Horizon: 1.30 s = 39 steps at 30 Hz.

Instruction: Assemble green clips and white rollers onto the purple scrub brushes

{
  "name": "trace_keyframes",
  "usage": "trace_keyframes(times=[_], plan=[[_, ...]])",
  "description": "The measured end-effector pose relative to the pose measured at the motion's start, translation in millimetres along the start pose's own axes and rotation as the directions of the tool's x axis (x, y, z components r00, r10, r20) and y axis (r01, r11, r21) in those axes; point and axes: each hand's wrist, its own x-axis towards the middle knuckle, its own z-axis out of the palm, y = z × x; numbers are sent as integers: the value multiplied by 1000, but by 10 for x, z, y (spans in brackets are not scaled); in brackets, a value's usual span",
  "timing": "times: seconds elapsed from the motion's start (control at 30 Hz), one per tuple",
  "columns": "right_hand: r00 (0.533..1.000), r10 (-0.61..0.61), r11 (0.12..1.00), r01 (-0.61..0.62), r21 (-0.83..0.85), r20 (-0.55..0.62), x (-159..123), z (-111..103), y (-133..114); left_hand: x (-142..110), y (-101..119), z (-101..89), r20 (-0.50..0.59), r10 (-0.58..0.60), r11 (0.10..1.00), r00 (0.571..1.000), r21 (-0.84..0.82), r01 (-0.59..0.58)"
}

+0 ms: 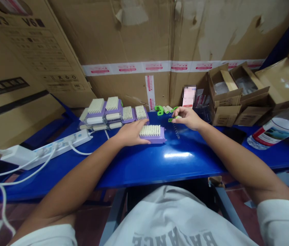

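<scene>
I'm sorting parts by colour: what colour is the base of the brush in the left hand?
Purple base; the head view shows it best.

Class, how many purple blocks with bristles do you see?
5 clearly: two blocks atop the stack, two just right of it, one held by the left hand. A partly covered pale piece at the stack's left edge may be another; more may be hidden.

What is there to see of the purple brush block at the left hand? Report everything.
The purple brush block has an oblong base, plastic by its look, topped with rows of short cream bristles. Small tabs jut from its right end. It lies bristles up on the blue table, a long side toward the camera. The left hand grips its left end, thumb along the near side, and hides that end.
</scene>
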Motion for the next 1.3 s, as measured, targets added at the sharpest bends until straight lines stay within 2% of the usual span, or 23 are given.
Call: trace_keyframes(times=[0.07, 0.1, 0.17, 0.27, 0.37, 0.43, 0.57, 0.7, 0.83, 0.97, 1.03, 1.1, 1.3], plan=[[986, 31, 950, -81, 302, 167, -33, 70, -8, 4, 17, -2, 7, -28, 999, 1000, 22, 27], [968, 31, 907, -132, 399, 249, -53, 97, -14, 6, 23, 0, 11, -38, 999, 999, 32, 38], [911, 23, 837, -243, 491, 412, -92, 124, -20, 9, 28, 11, 14, -53, 998, 998, 46, 53], [790, 18, 809, -372, 456, 612, -122, 84, 2, 14, 16, 36, 0, -48, 998, 999, 50, 48], [691, 72, 858, -411, 309, 720, -108, -41, 48, 18, -11, 53, -16, -31, 999, 999, 43, 31], [661, 120, 896, -393, 205, 741, -86, -158, 64, 19, -25, 46, -14, -31, 999, 999, 32, 32], [639, 197, 956, -292, -2, 743, -60, -385, 28, 6, -23, -12, 8, -48, 999, 999, 26, 48], [616, 265, 964, -176, -198, 742, -68, -457, -24, -11, 6, -81, 34, -71, 997, 997, 46, 69], [632, 254, 960, -72, -271, 732, -79, -408, -69, -21, 14, -121, 36, -102, 991, 994, 89, 99], [689, 302, 909, 1, -417, 659, -94, -431, -128, -28, -2, -139, 43, -106, 989, 993, 108, 101], [706, 357, 864, 0, -504, 612, -103, -471, -137, -30, -10, -142, 49, -105, 989, 993, 111, 100], [697, 405, 842, -32, -539, 591, -111, -499, -122, -29, -16, -140, 47, -105, 988, 993, 116, 99], [577, 512, 844, -202, -496, 636, -89, -469, -14, -25, -32, -125, 44, -96, 988, 994, 125, 90]])
